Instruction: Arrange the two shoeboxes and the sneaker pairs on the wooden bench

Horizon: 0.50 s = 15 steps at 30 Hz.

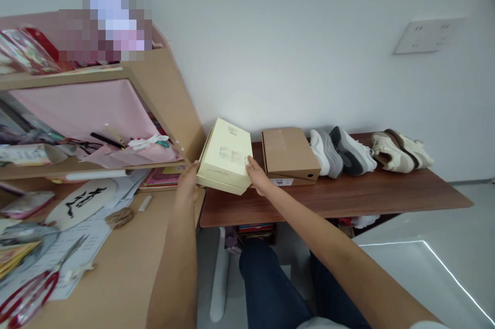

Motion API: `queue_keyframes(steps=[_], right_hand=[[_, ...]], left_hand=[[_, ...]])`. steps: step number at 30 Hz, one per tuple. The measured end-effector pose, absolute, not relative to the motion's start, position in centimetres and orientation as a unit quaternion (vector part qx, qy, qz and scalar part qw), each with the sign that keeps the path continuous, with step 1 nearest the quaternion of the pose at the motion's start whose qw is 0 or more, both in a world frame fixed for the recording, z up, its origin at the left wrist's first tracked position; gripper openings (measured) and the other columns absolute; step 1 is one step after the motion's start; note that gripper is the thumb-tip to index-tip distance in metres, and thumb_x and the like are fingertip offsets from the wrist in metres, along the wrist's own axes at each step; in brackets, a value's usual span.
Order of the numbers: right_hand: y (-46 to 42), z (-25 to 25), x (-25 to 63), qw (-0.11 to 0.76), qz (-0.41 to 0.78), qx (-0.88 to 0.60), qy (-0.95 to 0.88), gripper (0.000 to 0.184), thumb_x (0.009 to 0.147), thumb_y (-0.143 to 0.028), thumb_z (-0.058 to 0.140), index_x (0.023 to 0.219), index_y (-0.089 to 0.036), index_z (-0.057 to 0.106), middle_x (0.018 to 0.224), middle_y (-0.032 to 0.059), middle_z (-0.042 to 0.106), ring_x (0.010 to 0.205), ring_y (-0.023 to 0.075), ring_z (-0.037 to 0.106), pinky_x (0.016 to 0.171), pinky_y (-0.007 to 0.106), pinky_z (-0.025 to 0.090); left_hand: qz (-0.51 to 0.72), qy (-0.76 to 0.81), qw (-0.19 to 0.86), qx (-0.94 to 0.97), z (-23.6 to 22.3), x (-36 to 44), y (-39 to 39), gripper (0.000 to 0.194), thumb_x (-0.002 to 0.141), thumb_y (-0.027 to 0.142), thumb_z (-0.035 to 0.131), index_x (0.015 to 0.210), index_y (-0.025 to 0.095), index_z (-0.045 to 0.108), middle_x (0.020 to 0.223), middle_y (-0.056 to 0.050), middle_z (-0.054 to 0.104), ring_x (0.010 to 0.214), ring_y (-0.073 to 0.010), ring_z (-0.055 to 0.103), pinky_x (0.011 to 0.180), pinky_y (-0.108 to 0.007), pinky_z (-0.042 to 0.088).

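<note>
A pale yellow shoe box (228, 153) is tilted at the left end of the dark wooden bench (240, 208), between my two hands. My left hand (188, 180) grips its lower left edge. On the box's right side is my right hand (257, 176), with the fingers pressed against it. Whether the box's underside touches the bench is hidden. Just right of it a brown cardboard box (288, 151) lies on the bench. Beyond that stand grey and white sneakers (351, 153) and a pair of cream shoes (394, 153).
To the left, a desk (127, 251) holds red-handled scissors (42, 282), papers, a twine bundle (119, 218) and a round fan-like card (83, 202). A shelf unit (162, 92) rises beside the bench. A wall socket (429, 35) is at right. Items sit under the bench.
</note>
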State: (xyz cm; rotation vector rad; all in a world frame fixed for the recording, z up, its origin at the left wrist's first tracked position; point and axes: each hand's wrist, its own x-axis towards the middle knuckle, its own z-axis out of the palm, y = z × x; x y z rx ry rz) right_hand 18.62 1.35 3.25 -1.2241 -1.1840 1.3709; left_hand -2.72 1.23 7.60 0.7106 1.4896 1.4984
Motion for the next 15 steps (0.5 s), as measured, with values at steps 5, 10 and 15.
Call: queue_keyframes(steps=[5, 10, 15], right_hand=[[1.0, 2.9, 18.6, 0.451, 0.516, -0.524, -0.506, 0.068, 0.091, -0.051, 0.047, 0.151, -0.022, 0.033, 0.155, 0.0082, 0.039, 0.142, 0.0188, 0.037, 0.116, 0.038, 0.029], [0.7, 3.6, 18.7, 0.417, 0.501, -0.555, -0.516, 0.070, 0.091, -0.057, 0.047, 0.151, -0.021, 0.036, 0.157, 0.0090, 0.034, 0.146, 0.0227, 0.030, 0.119, 0.043, 0.021], [0.2, 4.8, 18.4, 0.415, 0.525, -0.528, -0.523, 0.076, 0.093, -0.063, 0.039, 0.153, -0.017, 0.031, 0.159, 0.0090, 0.030, 0.148, 0.0218, 0.023, 0.121, 0.042, 0.016]], left_hand=[[0.634, 0.584, 0.407, 0.303, 8.3, -1.3, 0.0, 0.039, 0.075, 0.030, 0.076, 0.110, 0.016, 0.065, 0.095, -0.007, 0.072, 0.092, -0.0208, 0.068, 0.079, -0.032, 0.053], [0.608, 0.607, 0.342, 0.379, 9.0, 0.0, -0.6, 0.044, 0.075, 0.028, 0.076, 0.116, 0.016, 0.065, 0.125, -0.012, 0.065, 0.121, -0.0270, 0.058, 0.106, -0.039, 0.042], [0.605, 0.595, 0.310, 0.429, 9.4, 0.8, -0.5, 0.051, 0.070, 0.026, 0.079, 0.118, 0.017, 0.065, 0.130, -0.013, 0.063, 0.126, -0.0295, 0.054, 0.114, -0.042, 0.033]])
